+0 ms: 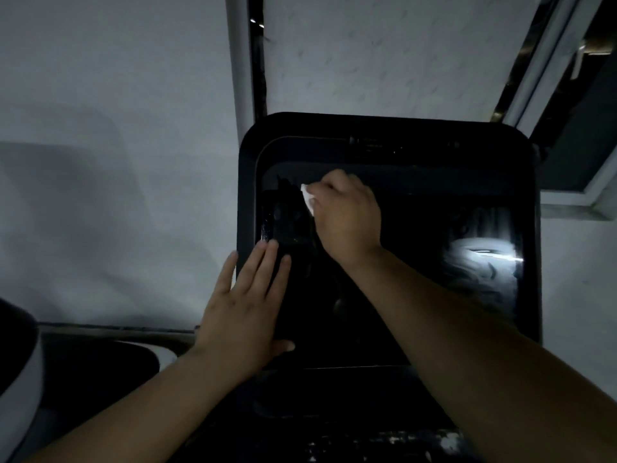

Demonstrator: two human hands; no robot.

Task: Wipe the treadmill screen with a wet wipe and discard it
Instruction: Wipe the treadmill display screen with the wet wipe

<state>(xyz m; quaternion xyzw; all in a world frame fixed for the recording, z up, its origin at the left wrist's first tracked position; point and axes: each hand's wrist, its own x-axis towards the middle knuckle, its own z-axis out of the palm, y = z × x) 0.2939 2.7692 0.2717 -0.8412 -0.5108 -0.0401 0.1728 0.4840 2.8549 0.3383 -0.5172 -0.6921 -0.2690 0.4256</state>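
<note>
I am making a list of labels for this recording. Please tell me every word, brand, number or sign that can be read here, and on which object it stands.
No readable text anywhere in this picture.
treadmill screen: dark, shows only reflections; small marks along its top edge are too blurred to read.
wet wipe in the right hand: plain white, no print visible.
left hand: rests flat on the screen's left edge, nothing written near it.

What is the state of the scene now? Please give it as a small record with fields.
screen: treadmill screen, dark, glossy, with a bright reflection at its right
wipe: white wet wipe, pressed to the upper left part of the screen
right hand: right hand, closed on the wipe
left hand: left hand, open and flat against the left edge of the screen
surroundings: pale wall behind; window frame at upper right
task stage: wiping under way, wipe not yet discarded
</note>
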